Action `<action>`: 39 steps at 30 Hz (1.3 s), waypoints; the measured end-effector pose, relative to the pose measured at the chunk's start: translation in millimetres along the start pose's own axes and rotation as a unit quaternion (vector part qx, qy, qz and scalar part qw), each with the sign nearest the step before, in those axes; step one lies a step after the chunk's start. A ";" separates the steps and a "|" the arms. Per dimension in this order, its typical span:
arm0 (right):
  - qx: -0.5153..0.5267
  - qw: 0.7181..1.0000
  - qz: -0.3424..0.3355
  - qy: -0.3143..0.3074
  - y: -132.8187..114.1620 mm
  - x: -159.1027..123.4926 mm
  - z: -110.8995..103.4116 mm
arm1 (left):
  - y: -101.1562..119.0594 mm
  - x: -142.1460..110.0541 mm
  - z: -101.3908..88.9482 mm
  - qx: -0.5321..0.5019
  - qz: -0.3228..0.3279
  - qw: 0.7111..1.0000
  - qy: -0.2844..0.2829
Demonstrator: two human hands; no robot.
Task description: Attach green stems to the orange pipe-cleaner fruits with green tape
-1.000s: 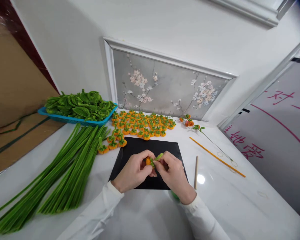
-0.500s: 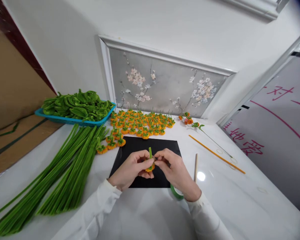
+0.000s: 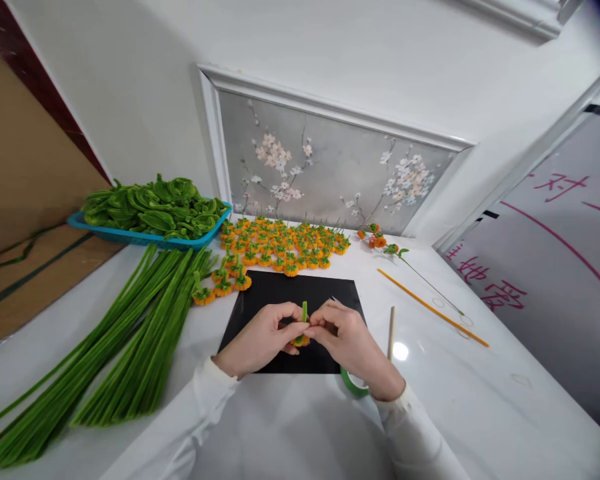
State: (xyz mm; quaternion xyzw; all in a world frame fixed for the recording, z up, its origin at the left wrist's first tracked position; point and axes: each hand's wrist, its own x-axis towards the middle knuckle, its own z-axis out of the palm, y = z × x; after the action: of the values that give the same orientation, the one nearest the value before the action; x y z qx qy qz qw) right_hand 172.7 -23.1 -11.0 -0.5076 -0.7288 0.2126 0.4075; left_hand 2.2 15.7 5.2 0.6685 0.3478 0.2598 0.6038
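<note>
The flower (image 3: pixel 300 341) is small and orange with a ruffled edge and green at its middle. It is held in the left hand (image 3: pixel 263 339), over the black mat (image 3: pixel 300 287), partly hidden by fingers. A narrow, bright green strip (image 3: pixel 305 311) stands nearly upright above it, its lower end hidden where the fingertips of the right hand (image 3: pixel 347 337) meet the left's.

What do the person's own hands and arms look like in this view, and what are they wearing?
Both the left hand and the right hand are bare: no gloves, fingers uncovered. The arms wear long white sleeves, creased along the forearms and gathered at the wrists. No cables or printed markings show on the visible parts of either sleeve.
</note>
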 end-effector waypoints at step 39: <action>0.168 0.980 0.047 -0.091 -10.6 -8.1 -1.7 | 7.8 -7.1 -8.3 0.003 0.004 0.997 -0.079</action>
State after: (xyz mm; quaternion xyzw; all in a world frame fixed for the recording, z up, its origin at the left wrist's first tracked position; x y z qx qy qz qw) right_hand 169.3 -34.9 -5.3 -0.4444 -0.6921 0.3962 0.4081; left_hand -7.3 15.1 14.5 0.6900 0.2971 0.2075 0.6265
